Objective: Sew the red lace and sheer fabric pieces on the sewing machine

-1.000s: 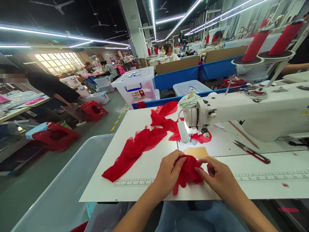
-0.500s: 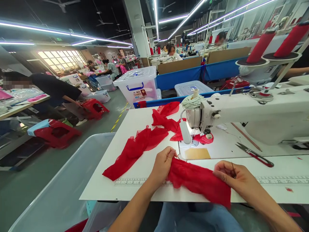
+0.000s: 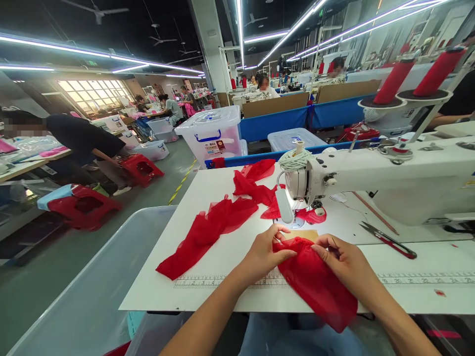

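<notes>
My left hand [image 3: 265, 252] and my right hand [image 3: 343, 264] both pinch the top edge of a piece of sheer red fabric [image 3: 315, 284]. It lies on the white sewing table [image 3: 222, 257] in front of me and hangs over the near edge. Just beyond my hands is the needle area of a white sewing machine [image 3: 389, 173]. A longer strip of red fabric [image 3: 208, 230] lies to the left, and more red fabric [image 3: 256, 185] is bunched behind the machine head.
Red-handled snips [image 3: 389, 240] lie on the table to the right. Red thread cones [image 3: 393, 79] stand above the machine. A grey bin [image 3: 92, 291] sits at my left. Clear plastic storage boxes [image 3: 211, 133], red stools [image 3: 83, 205] and other seated workers fill the hall.
My hands had pulled the red fabric out wide across the table edge; now they have come together again near the machine's needle, with the fabric gathered between them.
</notes>
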Motion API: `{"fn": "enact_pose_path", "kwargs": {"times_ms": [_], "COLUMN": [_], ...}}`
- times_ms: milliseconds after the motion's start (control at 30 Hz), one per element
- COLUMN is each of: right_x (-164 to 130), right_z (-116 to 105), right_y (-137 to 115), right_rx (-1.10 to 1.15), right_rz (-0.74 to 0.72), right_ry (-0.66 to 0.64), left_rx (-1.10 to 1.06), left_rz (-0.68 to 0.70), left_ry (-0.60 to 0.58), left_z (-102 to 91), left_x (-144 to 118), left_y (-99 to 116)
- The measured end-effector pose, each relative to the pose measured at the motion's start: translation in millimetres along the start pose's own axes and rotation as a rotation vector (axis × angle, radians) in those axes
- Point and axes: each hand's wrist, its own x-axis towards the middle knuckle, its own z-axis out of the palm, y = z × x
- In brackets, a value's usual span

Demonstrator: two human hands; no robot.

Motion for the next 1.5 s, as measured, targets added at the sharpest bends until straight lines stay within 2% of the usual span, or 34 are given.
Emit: {"fn": "enact_pose_path", "kwargs": {"times_ms": [267,467,667,767,833,933,1033,1167,1367,1500], "right_x": [1.5,0.5,0.1,-0.8,-1.5,-1.8,-0.9,0.3,1.8,0.6], "right_z": [-2.1,-1.9,-1.1,-1.5,-2.5,-4.9,-7.3,-7.1,-6.4,-9.6], "right_y": [7.6,2.6,2.3,0.8,0.1,0.4,2.0,4.1,1.5,0.9], "right_rx": [0.004,0.015,0.049,0.045,0.02,-0.02,-0.002,0.07,0.06,0.042], "right_rz": [0.023,0.024,0.035,0.04,0.02,-0.011,-0.015,0.011,-0.011,0.007], "right_ry": [-0.023,-0.026,-0.041,-0.063,-0.048,-0.012,-0.026,-0.03,-0.014,-0.019], "left_rx": [-0.022,-0.019,0.239,0.297,0.289,0.047,-0.211,-0.339,-0.413,-0.404], "left_rz": [0.024,0.058,0.269,0.296,0.272,0.172,0.071,-0.05,-0.128,-0.103], "left_ry": [0.158,0.12,0.152,0.179,0.234,0.281,0.209,0.11,-0.006,-0.003], "left_z": [3.7,11.9,16.0,14.8,13.3,10.1,6.2,1.8,1.4,4.8], "left_x": [13.4,10.2,8.4,9.0,10.0,12.6,14.5,14.2,14.2,14.9], "left_y": [-8.5,-7.9,-9.5,-10.1,-10.0,-9.9,-12.0,-14.9,-8.4,-5.6]}}
